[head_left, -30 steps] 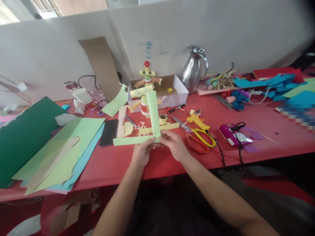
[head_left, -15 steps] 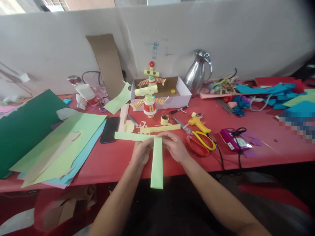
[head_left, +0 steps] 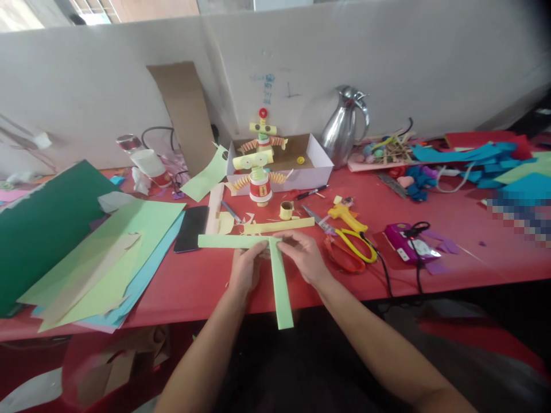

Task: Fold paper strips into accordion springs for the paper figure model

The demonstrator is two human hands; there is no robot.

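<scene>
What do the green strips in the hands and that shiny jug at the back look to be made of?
The light green strips look like matte craft paper: thin, flat, sharply creased where both hands, left hand and right hand, pinch them. The jug looks like polished metal, probably stainless steel, given its mirror-like reflections. Its handle material is unclear.

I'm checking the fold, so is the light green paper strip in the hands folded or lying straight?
Folded. The green strip runs leftward along the table, then turns at the left hand and right hand and hangs toward the person.

Light green paper strips (head_left: 275, 269), red table (head_left: 202, 284), yellow scissors (head_left: 350, 229).
</scene>
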